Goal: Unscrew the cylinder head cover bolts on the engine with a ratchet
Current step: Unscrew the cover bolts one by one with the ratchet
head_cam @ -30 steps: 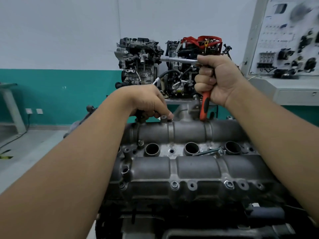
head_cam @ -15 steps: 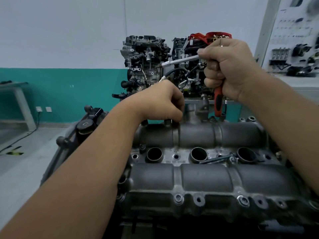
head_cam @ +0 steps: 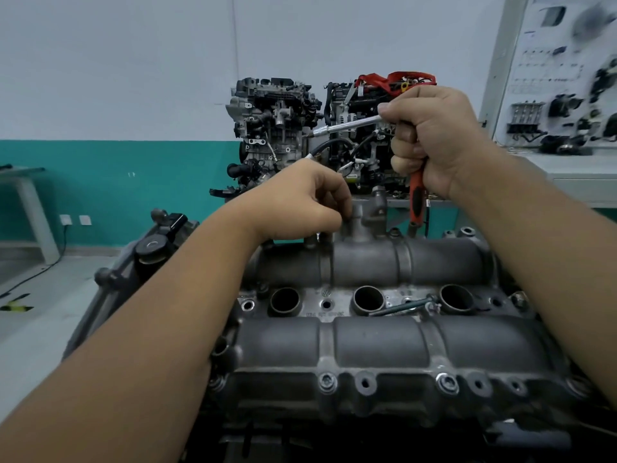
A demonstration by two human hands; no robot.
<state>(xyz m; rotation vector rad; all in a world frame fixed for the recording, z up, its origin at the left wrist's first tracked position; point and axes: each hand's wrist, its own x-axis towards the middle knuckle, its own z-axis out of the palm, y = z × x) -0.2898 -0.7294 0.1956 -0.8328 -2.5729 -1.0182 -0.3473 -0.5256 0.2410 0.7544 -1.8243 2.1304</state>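
Right hand (head_cam: pixel 434 142) fisted round upright ratchet (head_cam: pixel 416 198), chrome bar leftward, left hand (head_cam: pixel 300 202) fingers curled at engine's (head_cam: pixel 367 345) rear bolt, grip unclear, loose bolt (head_cam: pixel 400 307) lying on cover.

Two display engines (head_cam: pixel 330 135) against teal-banded wall (head_cam: pixel 117 182); parts board (head_cam: pixel 564 81) at right

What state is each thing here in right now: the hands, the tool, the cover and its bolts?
Right hand: gripping the ratchet.
Ratchet: lifted, off any bolt.
Left hand: fingers curled at the cover's far edge; what they pinch is hidden.
Cylinder head cover: on the engine.
Front bolts: two seated.
Loose bolt: lying flat.
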